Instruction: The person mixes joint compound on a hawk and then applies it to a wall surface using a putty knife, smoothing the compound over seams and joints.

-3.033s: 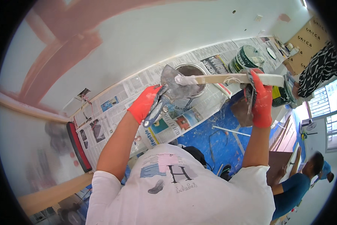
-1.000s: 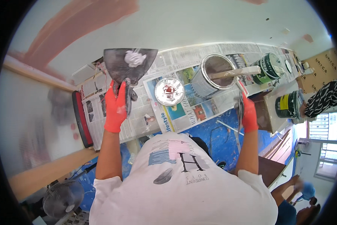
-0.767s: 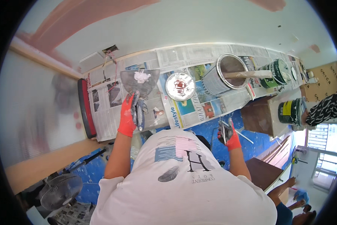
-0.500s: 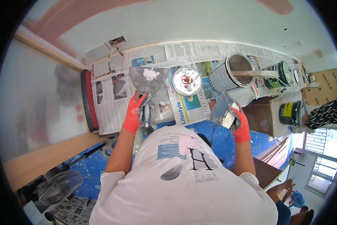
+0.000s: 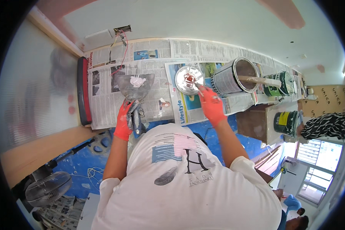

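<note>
My left hand (image 5: pixel 123 122), in an orange-red glove, is closed round a wide putty knife (image 5: pixel 139 91). A dollop of whitish paste (image 5: pixel 137 81) sits on its grey blade. Dark, paste-smeared handles (image 5: pixel 136 119) show beside that palm; how many cannot be made out. Over the near right edge of a round metal lid (image 5: pixel 180 87), my right hand (image 5: pixel 212 104), gloved alike, grips a scraper (image 5: pixel 197 87). Only a narrow part of the scraper shows, its tip at the lid. Red and white paste (image 5: pixel 190 79) is spread across the lid.
Newspaper (image 5: pixel 153 105) covers the worktop. Right of the lid, a large open can (image 5: pixel 228 78) lies tilted with a wooden stick (image 5: pixel 258 80) across its mouth. Green tubs (image 5: pixel 285 123) stand farther right. Wires (image 5: pixel 125 53) hang from a wall opening. A fan (image 5: pixel 49 188) is at lower left.
My right hand has moved left and forward to the lid, and the wide blade seen in it before no longer shows broadly. My left hand still holds the loaded putty knife. The view has shifted slightly.
</note>
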`<state>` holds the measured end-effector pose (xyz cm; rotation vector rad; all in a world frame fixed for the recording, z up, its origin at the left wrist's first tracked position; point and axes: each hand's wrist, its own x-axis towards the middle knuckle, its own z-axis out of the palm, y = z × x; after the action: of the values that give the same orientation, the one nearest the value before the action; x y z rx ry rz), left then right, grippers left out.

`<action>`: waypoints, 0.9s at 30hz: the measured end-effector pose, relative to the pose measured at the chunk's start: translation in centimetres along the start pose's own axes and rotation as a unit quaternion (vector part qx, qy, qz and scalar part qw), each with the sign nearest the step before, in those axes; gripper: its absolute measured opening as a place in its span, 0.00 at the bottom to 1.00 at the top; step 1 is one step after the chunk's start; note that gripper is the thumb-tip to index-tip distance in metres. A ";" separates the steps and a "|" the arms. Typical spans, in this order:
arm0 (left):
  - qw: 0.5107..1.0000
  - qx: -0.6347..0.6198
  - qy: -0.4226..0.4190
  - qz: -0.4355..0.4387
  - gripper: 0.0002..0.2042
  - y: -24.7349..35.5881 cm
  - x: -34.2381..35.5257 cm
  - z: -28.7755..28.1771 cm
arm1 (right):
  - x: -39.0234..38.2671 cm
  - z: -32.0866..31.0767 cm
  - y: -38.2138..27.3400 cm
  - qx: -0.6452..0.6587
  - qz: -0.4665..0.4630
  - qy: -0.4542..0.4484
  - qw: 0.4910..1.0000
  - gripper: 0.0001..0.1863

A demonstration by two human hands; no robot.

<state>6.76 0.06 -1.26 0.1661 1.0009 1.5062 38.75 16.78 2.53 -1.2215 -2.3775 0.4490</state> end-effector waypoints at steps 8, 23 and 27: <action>0.998 0.014 0.014 0.060 0.14 0.2 -0.8 -1.0 | 0.2 3.4 1.1 -0.243 -0.034 -0.031 0.969 0.17; 0.999 0.020 0.036 0.022 0.10 1.8 -1.1 -1.4 | 1.4 4.0 0.9 -0.268 -0.026 -0.083 0.959 0.19; 0.999 0.029 0.033 0.014 0.10 2.0 -1.2 -1.2 | 2.3 3.3 0.2 -0.243 -0.042 -0.092 0.965 0.16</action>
<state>4.77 -1.33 -0.17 0.1719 1.1001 1.5167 36.01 18.45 0.16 -1.3135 -2.7924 -0.0629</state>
